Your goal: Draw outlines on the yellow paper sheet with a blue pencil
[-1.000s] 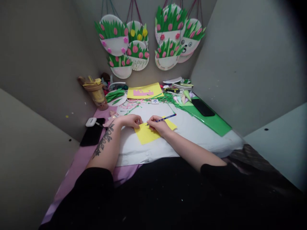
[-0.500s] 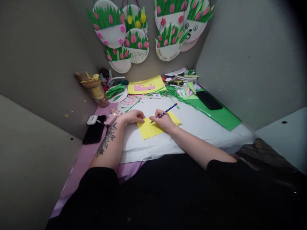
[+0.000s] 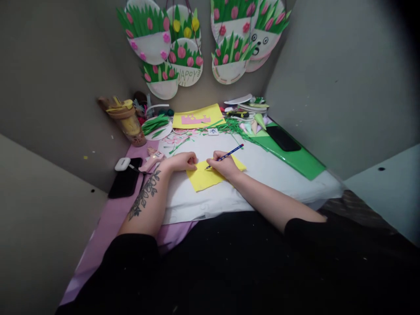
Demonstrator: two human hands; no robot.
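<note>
My right hand (image 3: 224, 165) grips a blue pencil (image 3: 231, 152) with a red end, its tip down on a sheet of yellow paper (image 3: 206, 179). The paper lies on the white sheet covering the table, and my right hand hides part of it. At the paper's upper left edge is my left hand (image 3: 185, 161), fingers curled and thumb at the paper, closed on that edge. Beyond both hands lie pink and green paper scraps (image 3: 179, 140) and a small white tile (image 3: 213, 131) with a dark mark.
Farther back are yellow paper with pink cut-outs (image 3: 197, 119), a plate of green strips (image 3: 164, 131) and a cutter (image 3: 239, 114). A cup (image 3: 131, 127) and a phone (image 3: 124, 183) lie left; another phone (image 3: 282, 138) rests on a green folder (image 3: 305, 162). Plate crafts (image 3: 229, 72) hang behind.
The whole view has shifted slightly. Both hands keep their places on the yellow paper; the pencil stays in my right hand with its tip at nearly the same spot.
</note>
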